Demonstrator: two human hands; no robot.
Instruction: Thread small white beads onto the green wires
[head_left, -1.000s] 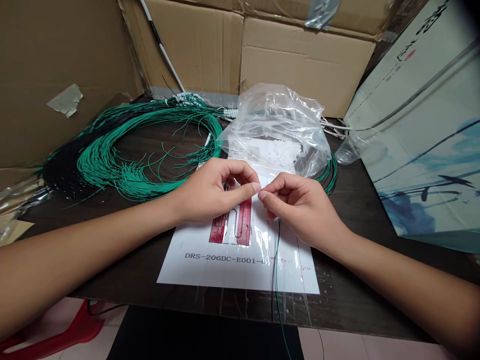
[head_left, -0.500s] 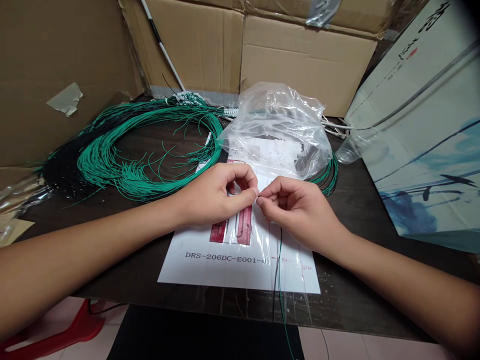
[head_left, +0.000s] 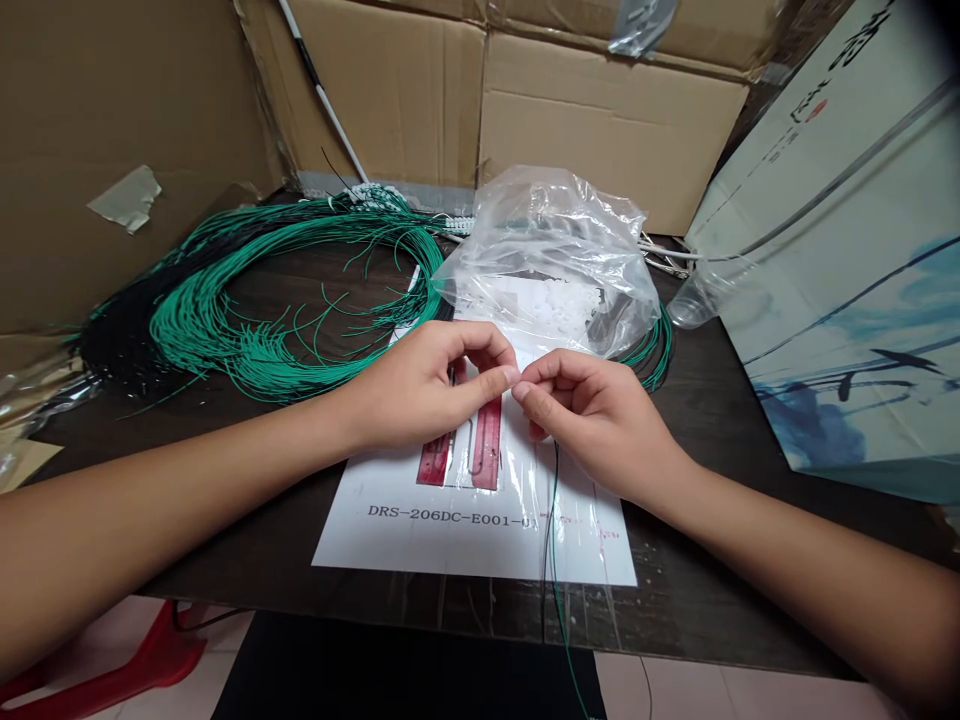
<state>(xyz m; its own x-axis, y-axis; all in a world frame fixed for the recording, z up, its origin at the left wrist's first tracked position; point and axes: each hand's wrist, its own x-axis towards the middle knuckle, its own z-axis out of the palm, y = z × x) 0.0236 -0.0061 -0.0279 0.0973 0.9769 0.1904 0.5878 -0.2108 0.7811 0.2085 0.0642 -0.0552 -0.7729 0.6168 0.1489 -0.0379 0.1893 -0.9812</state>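
My left hand [head_left: 442,385] and my right hand [head_left: 600,410] meet fingertip to fingertip above a printed sheet [head_left: 420,545]. Both are closed in a pinch. A green wire [head_left: 556,560] and a black wire [head_left: 545,550] hang from beneath my right hand and run over the table's front edge. What the left fingertips pinch is too small to make out. The wires' upper ends are hidden by the right fingers.
A big coil of green and black wires [head_left: 187,320] lies at the left. Behind my hands rests a clear plastic bag [head_left: 555,230] with small white pieces. Cardboard [head_left: 607,140] stands at the back, a white printed box [head_left: 847,300] at the right.
The fingertips have closed up slightly, and the hanging wires have shifted a little to the left.
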